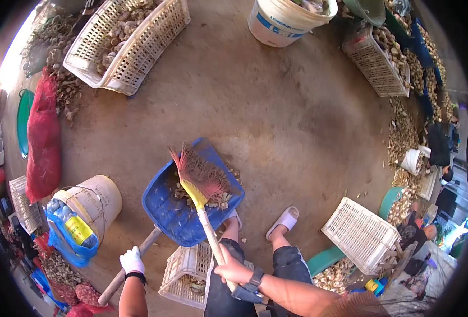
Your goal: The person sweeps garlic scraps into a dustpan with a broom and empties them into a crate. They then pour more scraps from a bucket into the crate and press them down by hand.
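Observation:
My left hand (pixel 132 260), in a white glove, is closed round the thick wooden handle of a blue dustpan (pixel 160 203). The dustpan rests on the floor in front of my feet and holds some dry garlic scraps (pixel 221 202). Bare apart from a wrist watch, my right hand (pixel 233 270) grips the pale stick of a broom (pixel 205 171). The broom has a yellow neck, and its worn reddish bristles lie over the dustpan, hiding part of the scraps.
A white crate (pixel 184 264) stands by my legs. To the left are a white bucket (pixel 104 195) and a red sack (pixel 43 137). Crates of garlic (pixel 133 58) and a paint bucket (pixel 276 26) stand ahead. An overturned crate (pixel 358 232) and garlic heaps (pixel 332 274) lie right; people sit beyond.

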`<move>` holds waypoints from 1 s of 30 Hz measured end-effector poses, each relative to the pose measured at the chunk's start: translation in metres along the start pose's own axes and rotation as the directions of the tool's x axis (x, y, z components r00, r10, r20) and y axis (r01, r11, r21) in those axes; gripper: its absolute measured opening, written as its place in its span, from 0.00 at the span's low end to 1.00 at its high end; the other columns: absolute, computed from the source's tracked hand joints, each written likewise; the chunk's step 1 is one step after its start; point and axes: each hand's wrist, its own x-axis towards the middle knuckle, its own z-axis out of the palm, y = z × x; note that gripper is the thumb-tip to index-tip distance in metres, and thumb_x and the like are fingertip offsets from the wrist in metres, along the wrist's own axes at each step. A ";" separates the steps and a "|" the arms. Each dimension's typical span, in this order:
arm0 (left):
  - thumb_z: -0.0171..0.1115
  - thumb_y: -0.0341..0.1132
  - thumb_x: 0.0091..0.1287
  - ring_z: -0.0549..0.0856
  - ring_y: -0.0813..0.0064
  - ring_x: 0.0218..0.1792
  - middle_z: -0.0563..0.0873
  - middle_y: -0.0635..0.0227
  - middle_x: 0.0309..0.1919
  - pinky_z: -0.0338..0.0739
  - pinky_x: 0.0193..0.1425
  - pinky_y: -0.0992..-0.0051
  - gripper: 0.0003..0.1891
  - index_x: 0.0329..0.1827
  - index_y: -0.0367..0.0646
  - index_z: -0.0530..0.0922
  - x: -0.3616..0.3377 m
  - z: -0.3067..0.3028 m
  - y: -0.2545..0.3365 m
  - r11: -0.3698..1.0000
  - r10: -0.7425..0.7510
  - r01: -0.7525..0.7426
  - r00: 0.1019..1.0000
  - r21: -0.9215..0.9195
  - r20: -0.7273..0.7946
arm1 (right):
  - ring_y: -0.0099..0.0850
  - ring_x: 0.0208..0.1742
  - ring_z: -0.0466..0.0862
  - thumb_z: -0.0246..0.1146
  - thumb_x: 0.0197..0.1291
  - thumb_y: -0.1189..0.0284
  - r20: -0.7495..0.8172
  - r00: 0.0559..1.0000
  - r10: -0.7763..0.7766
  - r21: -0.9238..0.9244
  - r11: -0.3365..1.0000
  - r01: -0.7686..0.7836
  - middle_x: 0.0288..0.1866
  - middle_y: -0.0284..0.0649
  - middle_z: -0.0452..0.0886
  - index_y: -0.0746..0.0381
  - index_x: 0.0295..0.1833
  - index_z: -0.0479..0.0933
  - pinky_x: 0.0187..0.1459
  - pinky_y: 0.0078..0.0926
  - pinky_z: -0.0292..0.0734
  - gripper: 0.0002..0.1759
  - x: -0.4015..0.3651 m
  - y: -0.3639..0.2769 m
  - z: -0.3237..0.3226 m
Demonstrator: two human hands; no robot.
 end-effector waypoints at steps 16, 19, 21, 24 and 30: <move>0.53 0.28 0.58 0.84 0.59 0.39 0.84 0.56 0.33 0.76 0.44 0.62 0.07 0.39 0.46 0.76 -0.129 0.076 0.113 0.858 -0.109 0.204 0.969 -0.471 0.221 | 0.36 0.19 0.78 0.54 0.50 0.77 -0.250 0.848 -0.466 -0.864 0.503 0.022 0.25 0.51 0.78 0.58 0.73 0.40 0.24 0.35 0.74 0.45 0.007 -0.093 -0.195; 0.52 0.28 0.58 0.84 0.58 0.38 0.84 0.57 0.33 0.75 0.43 0.61 0.09 0.40 0.46 0.75 -0.141 0.091 0.142 0.857 -0.142 0.255 0.952 -0.447 0.270 | 0.45 0.32 0.83 0.55 0.49 0.76 -0.270 0.841 -0.468 -0.881 0.474 -0.019 0.32 0.58 0.79 0.59 0.73 0.38 0.33 0.39 0.78 0.47 0.086 -0.045 -0.205; 0.51 0.30 0.59 0.84 0.63 0.35 0.84 0.61 0.30 0.72 0.41 0.62 0.06 0.38 0.49 0.75 -0.151 0.092 0.162 0.849 -0.176 0.253 0.963 -0.463 0.204 | 0.49 0.34 0.82 0.55 0.48 0.77 -0.273 0.934 -0.232 -0.859 0.496 -0.128 0.34 0.59 0.79 0.57 0.73 0.32 0.35 0.42 0.76 0.49 0.072 -0.015 -0.182; 0.52 0.30 0.58 0.84 0.62 0.35 0.83 0.61 0.30 0.72 0.42 0.62 0.06 0.38 0.48 0.75 -0.170 0.100 0.189 0.819 -0.184 0.267 0.961 -0.508 0.208 | 0.40 0.23 0.79 0.55 0.47 0.79 -0.063 0.997 -0.051 -0.873 0.487 -0.030 0.24 0.49 0.76 0.56 0.71 0.40 0.22 0.34 0.74 0.46 0.030 0.036 -0.190; 0.58 0.33 0.51 0.82 0.55 0.36 0.82 0.56 0.30 0.72 0.42 0.58 0.09 0.35 0.45 0.74 -0.255 0.111 0.266 0.458 -0.240 0.376 0.925 -0.806 0.295 | 0.47 0.56 0.75 0.57 0.49 0.74 0.031 0.996 0.085 -0.960 0.279 0.006 0.55 0.59 0.72 0.62 0.71 0.47 0.54 0.37 0.70 0.42 -0.125 -0.027 -0.174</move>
